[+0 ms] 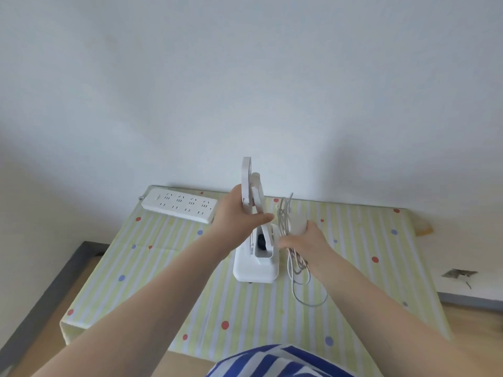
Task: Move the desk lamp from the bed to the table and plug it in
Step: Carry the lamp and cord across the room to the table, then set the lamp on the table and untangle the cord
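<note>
A white desk lamp (255, 265) stands with its square base on the table (152, 270), which has a yellow striped, dotted cloth. Its folded arm rises toward the wall. My left hand (239, 216) grips that folded arm near its lower joint. To the right of the lamp, my right hand (304, 239) holds the white plug adapter together with the bundled white cord (299, 270), whose loops hang down onto the cloth. A white power strip (179, 204) lies at the table's back left corner, apart from both hands.
A white wall stands right behind the table. Wooden floor and a dark skirting strip (49, 292) run along the left. A chipped patch (460, 273) marks the wall at the right. My blue striped shirt (275, 360) fills the bottom edge.
</note>
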